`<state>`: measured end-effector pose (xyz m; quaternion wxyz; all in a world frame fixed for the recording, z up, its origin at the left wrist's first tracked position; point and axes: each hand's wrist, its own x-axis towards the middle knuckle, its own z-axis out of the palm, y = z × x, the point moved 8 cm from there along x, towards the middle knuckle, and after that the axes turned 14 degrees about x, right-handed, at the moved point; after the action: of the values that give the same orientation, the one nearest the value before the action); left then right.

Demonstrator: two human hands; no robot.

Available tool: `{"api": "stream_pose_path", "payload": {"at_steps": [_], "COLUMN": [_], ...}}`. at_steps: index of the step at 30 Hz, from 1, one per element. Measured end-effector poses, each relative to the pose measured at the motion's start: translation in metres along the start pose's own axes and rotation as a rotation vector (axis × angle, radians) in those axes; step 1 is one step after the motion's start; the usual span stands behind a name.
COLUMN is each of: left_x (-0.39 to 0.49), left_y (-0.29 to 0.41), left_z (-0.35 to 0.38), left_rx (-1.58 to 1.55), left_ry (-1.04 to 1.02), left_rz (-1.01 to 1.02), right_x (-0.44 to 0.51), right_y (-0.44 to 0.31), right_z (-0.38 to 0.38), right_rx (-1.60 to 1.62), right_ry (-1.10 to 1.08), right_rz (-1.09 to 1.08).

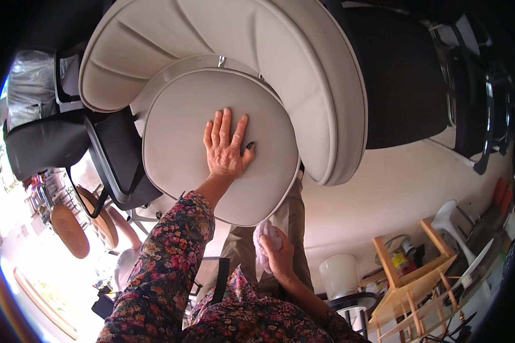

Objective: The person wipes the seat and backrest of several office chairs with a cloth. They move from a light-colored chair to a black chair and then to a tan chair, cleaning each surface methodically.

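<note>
A light grey upholstered chair stands before me, with a round seat cushion (180,124) edged in piping. Its curved, channelled backrest (223,30) wraps around the far side and the right. My left hand (226,152) lies palm down on the middle of the seat, fingers slightly spread and holding nothing. One dark nail shows on its thumb. Just off the seat's near edge, my right hand (280,255) grips a pale lilac fluffy cloth (262,246). Part of the cloth is hidden by the fingers.
Black office chairs (116,150) crowd the left side, one plastic-wrapped seat (32,85) behind them. A black seat (403,77) stands at the right. Nearer on the right are a white bucket (339,274) and an overturned wooden chair (416,283). Tan oval cushions (70,231) are at the left.
</note>
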<state>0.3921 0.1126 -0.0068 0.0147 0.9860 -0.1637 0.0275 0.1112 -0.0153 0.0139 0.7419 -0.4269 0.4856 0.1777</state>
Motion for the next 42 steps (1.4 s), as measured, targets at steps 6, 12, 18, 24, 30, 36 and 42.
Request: {"api": "stream_pose_path", "payload": {"at_steps": [6, 12, 18, 24, 30, 36, 42], "left_x": [-0.001, -0.003, -0.006, -0.017, -0.021, -0.005, -0.008], "left_y": [-0.002, -0.005, -0.008, -0.012, -0.011, 0.090, 0.119], "left_z": [-0.001, 0.005, -0.003, -0.014, -0.037, -0.139, -0.176], "left_rx": [-0.035, -0.066, -0.111, -0.182, -0.556, -0.935, -0.850], "left_ry": [-0.005, -0.068, -0.051, -0.100, -0.129, -0.002, -0.060], "left_rz": [-0.040, -0.088, -0.081, -0.033, -0.274, -0.205, -0.290], "right_x": [-0.021, -0.016, -0.071, -0.060, -0.049, -0.056, -0.063], "right_y": [-0.110, -0.218, -0.344, -0.418, -0.389, -0.377, -0.361], "right_z": [0.060, 0.107, 0.122, 0.183, 0.182, 0.169, 0.145], "right_rx": [-0.104, -0.035, -0.263, -0.782, -0.941, -0.897, -0.866], "right_ry": [-0.452, -0.482, -0.227, -0.126, -0.026, 0.021, -0.116], "right_rz": [-0.065, -0.332, -1.142, -1.636, -1.744, -1.643, -1.559]}}
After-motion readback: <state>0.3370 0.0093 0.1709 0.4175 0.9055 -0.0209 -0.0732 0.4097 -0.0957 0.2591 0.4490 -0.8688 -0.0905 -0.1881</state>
